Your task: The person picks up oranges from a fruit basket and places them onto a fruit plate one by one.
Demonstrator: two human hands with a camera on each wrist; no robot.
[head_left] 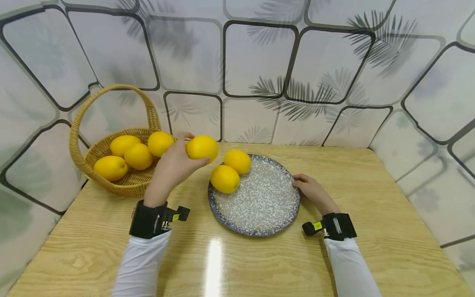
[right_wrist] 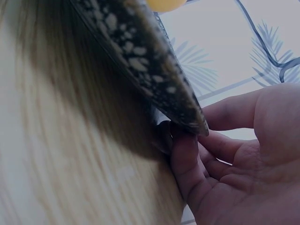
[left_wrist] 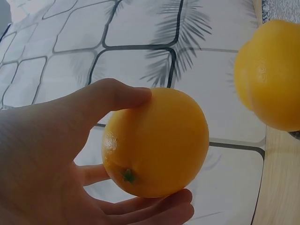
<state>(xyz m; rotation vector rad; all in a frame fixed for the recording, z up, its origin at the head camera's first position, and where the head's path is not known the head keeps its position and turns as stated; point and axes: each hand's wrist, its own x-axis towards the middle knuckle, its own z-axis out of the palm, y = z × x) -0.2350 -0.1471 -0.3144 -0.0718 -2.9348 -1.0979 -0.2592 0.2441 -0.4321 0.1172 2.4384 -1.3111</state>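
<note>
My left hand (head_left: pixel 173 163) holds a yellow-orange orange (head_left: pixel 202 148) in the air between the basket and the plate. In the left wrist view, thumb and fingers curve round this orange (left_wrist: pixel 157 145), whose green stem mark shows. Two more oranges (head_left: pixel 224 179) lie side by side at the left of a speckled grey plate (head_left: pixel 263 198) with a dark blue rim. My right hand (head_left: pixel 313 192) grips the plate's right edge. The right wrist view has the plate rim (right_wrist: pixel 154 75) pinched between its fingers, some above and some below.
At the left stands a wicker basket (head_left: pixel 137 189) with a tall arched handle (head_left: pixel 107 87), several oranges (head_left: pixel 138 156) inside. Everything rests on a wooden table (head_left: pixel 282 264). Patterned wall covering (head_left: pixel 256 62) rises behind the table and along both sides.
</note>
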